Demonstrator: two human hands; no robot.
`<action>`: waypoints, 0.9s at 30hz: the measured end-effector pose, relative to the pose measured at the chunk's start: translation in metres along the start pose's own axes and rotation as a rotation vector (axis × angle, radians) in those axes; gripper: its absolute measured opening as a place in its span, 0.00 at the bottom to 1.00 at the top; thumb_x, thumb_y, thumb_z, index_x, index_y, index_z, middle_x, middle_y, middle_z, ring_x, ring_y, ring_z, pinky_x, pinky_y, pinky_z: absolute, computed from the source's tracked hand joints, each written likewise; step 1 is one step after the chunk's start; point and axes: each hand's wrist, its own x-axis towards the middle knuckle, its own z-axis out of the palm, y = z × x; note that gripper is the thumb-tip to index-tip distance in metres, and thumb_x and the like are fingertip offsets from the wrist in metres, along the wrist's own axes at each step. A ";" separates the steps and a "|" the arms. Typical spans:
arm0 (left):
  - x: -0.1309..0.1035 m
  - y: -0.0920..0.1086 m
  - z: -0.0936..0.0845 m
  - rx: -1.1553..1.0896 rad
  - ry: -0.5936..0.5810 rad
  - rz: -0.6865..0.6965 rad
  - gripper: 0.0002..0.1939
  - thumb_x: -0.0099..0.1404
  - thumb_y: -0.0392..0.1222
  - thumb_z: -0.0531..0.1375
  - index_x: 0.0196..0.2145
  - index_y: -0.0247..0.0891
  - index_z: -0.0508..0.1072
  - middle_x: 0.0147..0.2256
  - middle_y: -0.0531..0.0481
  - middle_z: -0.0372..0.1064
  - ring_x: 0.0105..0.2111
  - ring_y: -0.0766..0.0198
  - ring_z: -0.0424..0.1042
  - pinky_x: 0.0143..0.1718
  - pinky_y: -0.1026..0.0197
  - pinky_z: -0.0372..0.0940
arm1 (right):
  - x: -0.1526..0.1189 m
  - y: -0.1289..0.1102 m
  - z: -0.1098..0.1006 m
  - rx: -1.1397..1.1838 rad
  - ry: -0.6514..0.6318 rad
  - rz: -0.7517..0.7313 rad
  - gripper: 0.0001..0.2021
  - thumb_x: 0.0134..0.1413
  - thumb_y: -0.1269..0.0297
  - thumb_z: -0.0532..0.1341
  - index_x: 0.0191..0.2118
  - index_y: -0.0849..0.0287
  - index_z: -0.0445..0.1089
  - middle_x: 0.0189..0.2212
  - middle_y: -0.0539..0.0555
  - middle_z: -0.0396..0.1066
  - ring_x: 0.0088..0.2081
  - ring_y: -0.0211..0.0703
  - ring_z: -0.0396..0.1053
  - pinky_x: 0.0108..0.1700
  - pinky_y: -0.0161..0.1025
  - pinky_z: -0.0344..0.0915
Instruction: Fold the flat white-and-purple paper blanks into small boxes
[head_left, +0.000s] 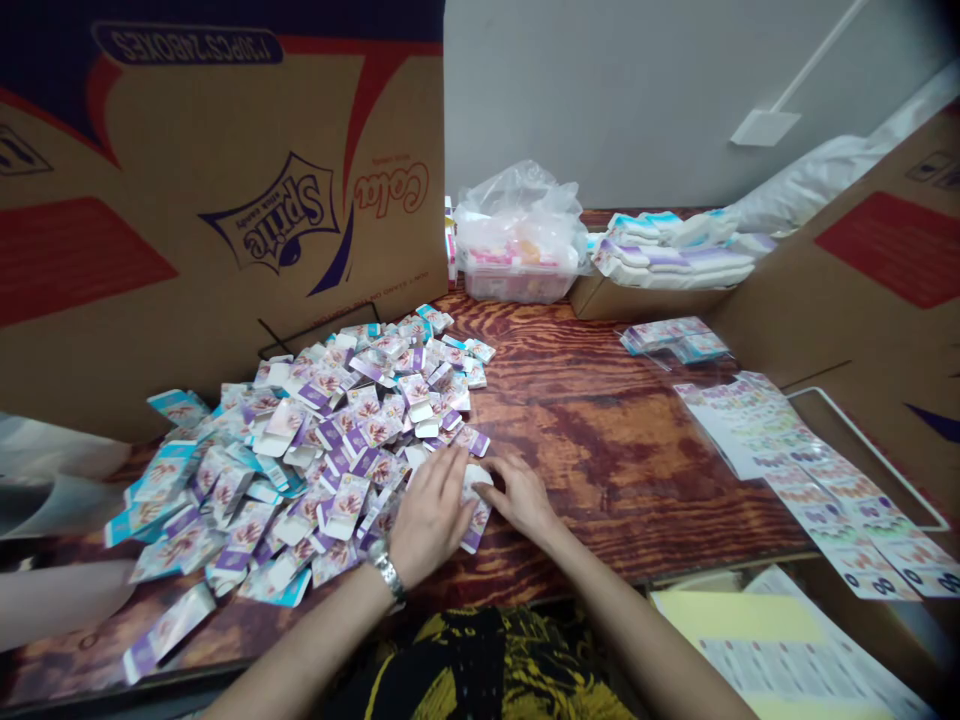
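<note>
My left hand (pixel 431 510), with a metal watch at the wrist, reaches over the right edge of a pile of small printed cartons (pixel 322 450). Its fingers lie long and close together against a small carton (pixel 476 480) whose white side shows. From the other side my right hand (pixel 521 495) pinches this carton with bent fingers and thumb. The fingers hide much of it. A purple-edged carton (pixel 476 530) lies just below, partly under my hands. The piled cartons are white with purple or blue ends, some with raised flaps.
Large cardboard boxes stand at left (pixel 225 120) and right (pixel 900 330). Behind are a bagged plastic tub (pixel 521 280) and an open box of white packs (pixel 675 260). Printed sheets (pixel 817 480) lie right, yellow paper (pixel 742 620) lower right. Another person's forearm (pixel 60 600) enters at left.
</note>
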 end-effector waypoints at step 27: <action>-0.005 0.000 -0.001 -0.234 -0.001 -0.185 0.27 0.60 0.36 0.55 0.57 0.37 0.53 0.47 0.41 0.66 0.45 0.56 0.68 0.45 0.55 0.66 | -0.010 -0.044 -0.033 0.306 0.288 -0.148 0.07 0.59 0.65 0.54 0.42 0.57 0.64 0.38 0.55 0.68 0.39 0.42 0.68 0.40 0.37 0.66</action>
